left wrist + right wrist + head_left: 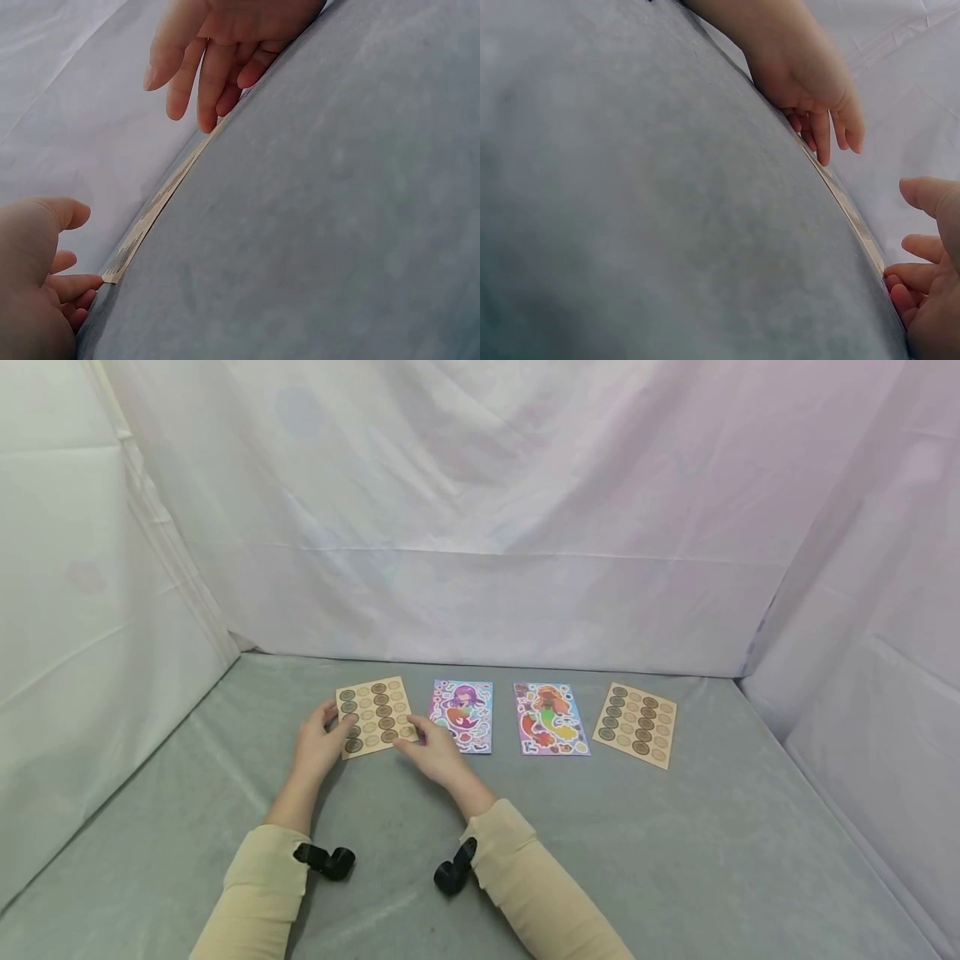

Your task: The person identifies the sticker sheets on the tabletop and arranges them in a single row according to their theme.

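A tan sheet of round stickers (375,718), dark and light in columns, lies flat on the grey table at the left of a row. My left hand (317,743) touches its left edge, and my right hand (441,756) is at its lower right corner. In the left wrist view, an extended finger of the left hand (34,285) meets the sheet's near end (127,259), thumb held apart. The right hand (937,277) looks much the same in the right wrist view, its fingers loosely bent beside the sheet's edge (866,244). Neither thumb pinches the paper.
Right of that sheet lie a purple-haired mermaid sticker sheet (465,714), an orange-haired mermaid sticker sheet (551,718) and a second tan round-sticker sheet (637,724). White cloth (480,610) hangs behind and at both sides of the grey table (675,860).
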`<action>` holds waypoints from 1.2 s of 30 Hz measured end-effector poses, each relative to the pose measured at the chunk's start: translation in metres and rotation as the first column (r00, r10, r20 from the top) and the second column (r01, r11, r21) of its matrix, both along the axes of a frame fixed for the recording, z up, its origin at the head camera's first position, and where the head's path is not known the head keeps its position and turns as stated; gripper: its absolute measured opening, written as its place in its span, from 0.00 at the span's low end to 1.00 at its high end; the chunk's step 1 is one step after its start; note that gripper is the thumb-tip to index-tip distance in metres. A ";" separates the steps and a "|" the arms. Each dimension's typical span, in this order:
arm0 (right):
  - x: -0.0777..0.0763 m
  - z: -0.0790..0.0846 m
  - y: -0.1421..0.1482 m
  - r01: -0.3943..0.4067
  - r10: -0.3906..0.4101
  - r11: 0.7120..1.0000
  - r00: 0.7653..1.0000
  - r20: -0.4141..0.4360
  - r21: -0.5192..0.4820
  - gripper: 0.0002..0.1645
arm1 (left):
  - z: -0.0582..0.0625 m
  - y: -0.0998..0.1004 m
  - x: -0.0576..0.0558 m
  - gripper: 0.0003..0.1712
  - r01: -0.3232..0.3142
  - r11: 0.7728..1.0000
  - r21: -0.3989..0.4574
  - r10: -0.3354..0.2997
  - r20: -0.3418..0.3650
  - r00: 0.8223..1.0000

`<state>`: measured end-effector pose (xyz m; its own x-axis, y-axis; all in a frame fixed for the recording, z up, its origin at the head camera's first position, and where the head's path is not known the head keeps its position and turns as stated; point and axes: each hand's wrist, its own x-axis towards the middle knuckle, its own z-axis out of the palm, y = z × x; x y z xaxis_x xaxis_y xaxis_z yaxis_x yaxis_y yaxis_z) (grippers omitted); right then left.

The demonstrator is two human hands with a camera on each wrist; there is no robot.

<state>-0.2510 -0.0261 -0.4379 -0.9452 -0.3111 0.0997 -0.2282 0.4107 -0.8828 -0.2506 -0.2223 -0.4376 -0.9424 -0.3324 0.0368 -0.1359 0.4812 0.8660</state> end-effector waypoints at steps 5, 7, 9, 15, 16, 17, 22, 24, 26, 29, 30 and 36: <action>0.000 0.001 0.000 -0.007 0.007 1.000 0.999 0.034 -0.006 0.33 | 0.001 0.000 0.000 0.37 0.003 1.000 0.028 -0.003 0.000 1.000; -0.001 0.001 0.000 -0.007 0.008 1.000 0.998 0.054 -0.019 0.33 | 0.001 0.000 0.000 0.37 0.000 0.999 0.040 0.000 0.003 1.000; -0.001 0.002 -0.001 -0.006 0.010 0.999 0.997 0.080 -0.044 0.33 | 0.001 -0.001 0.000 0.37 -0.005 0.999 0.054 0.004 0.008 1.000; 0.001 0.005 -0.002 0.012 0.001 0.994 0.992 0.127 -0.106 0.32 | 0.001 0.001 0.000 0.38 -0.029 0.992 0.123 0.027 0.019 0.999; 0.002 0.006 -0.002 0.019 -0.004 0.994 0.992 0.129 -0.109 0.32 | 0.001 0.001 0.000 0.38 -0.034 0.990 0.134 0.032 0.019 0.999; 0.002 0.006 -0.002 0.025 -0.010 0.993 0.992 0.129 -0.113 0.31 | 0.001 0.001 0.000 0.38 -0.036 0.989 0.140 0.034 0.017 0.999; 0.005 0.008 -0.004 0.059 -0.038 0.988 0.989 0.142 -0.144 0.29 | 0.002 0.003 0.001 0.36 -0.053 0.983 0.177 0.056 -0.012 0.998; 0.005 0.008 -0.004 0.072 -0.051 0.985 0.989 0.136 -0.158 0.28 | 0.002 0.004 0.001 0.35 -0.061 0.979 0.194 0.067 -0.023 0.997; 0.006 0.007 -0.004 0.083 -0.061 0.982 0.990 0.128 -0.172 0.27 | 0.001 0.004 0.002 0.34 -0.071 0.975 0.209 0.081 -0.038 0.996; 0.007 0.008 -0.004 0.107 -0.088 0.975 0.990 0.109 -0.192 0.26 | 0.001 0.002 0.003 0.33 -0.080 0.971 0.227 0.096 -0.061 0.993; 0.008 0.008 -0.004 0.116 -0.097 0.973 0.990 0.106 -0.200 0.25 | 0.001 0.002 0.003 0.32 -0.080 0.969 0.232 0.099 -0.071 0.993; 0.011 0.009 -0.004 0.164 -0.142 0.955 0.984 0.106 -0.246 0.24 | 0.001 0.001 0.005 0.31 -0.082 0.961 0.264 0.110 -0.094 0.989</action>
<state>-0.2401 -0.0305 -0.4287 -0.9879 -0.1374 0.0722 -0.0986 0.1959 -0.9756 -0.2457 -0.2213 -0.4364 -0.9008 -0.4327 0.0363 -0.0702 0.2278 0.9712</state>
